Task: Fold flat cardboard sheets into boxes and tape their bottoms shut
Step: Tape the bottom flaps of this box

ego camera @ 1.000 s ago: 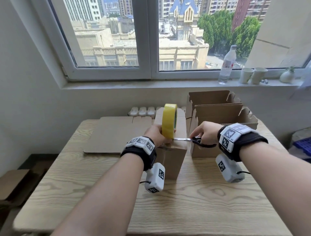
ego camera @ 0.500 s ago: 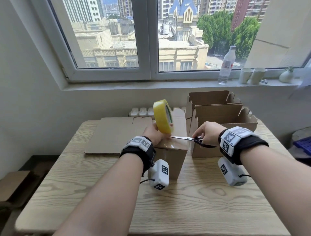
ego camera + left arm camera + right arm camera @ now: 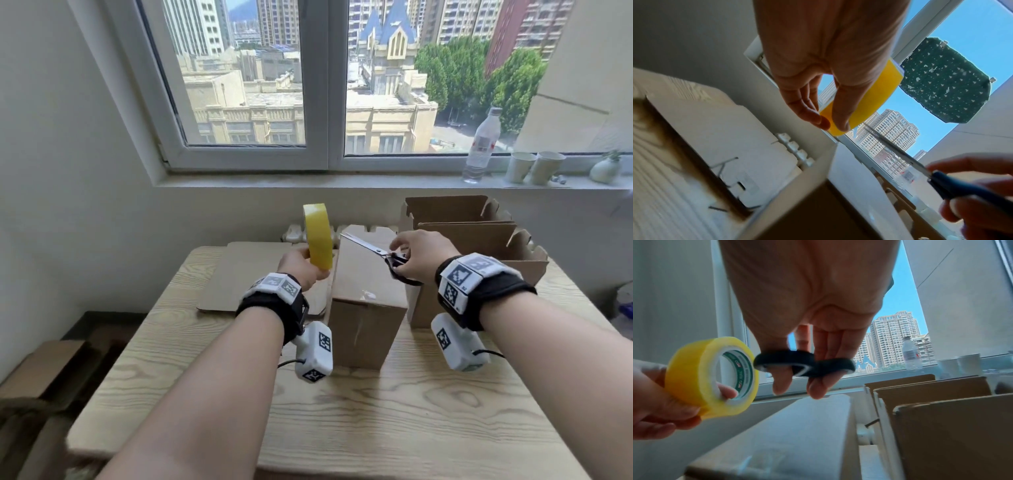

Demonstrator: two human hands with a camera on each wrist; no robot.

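A folded cardboard box (image 3: 368,301) stands on the wooden table (image 3: 342,418), its taped bottom facing up. My left hand (image 3: 303,267) grips a yellow tape roll (image 3: 319,238) upright, lifted just left of the box; the roll (image 3: 715,374) shows again in the right wrist view, and the left wrist view has the roll (image 3: 865,97) too. My right hand (image 3: 416,255) holds dark-handled scissors (image 3: 380,255) above the box, blades pointing left toward the roll. Its thumb and fingers are through the handle loops (image 3: 803,363).
A flat cardboard sheet (image 3: 253,277) lies at the table's back left. Two open-topped boxes (image 3: 479,246) stand at the back right. A water bottle (image 3: 481,144), two paper cups (image 3: 534,168) and a small vase (image 3: 604,169) line the windowsill.
Both hands have lifted off the box. The tape roll moved left and up, away from the box top, and the scissors rose and tilted with blades pointing up-left.
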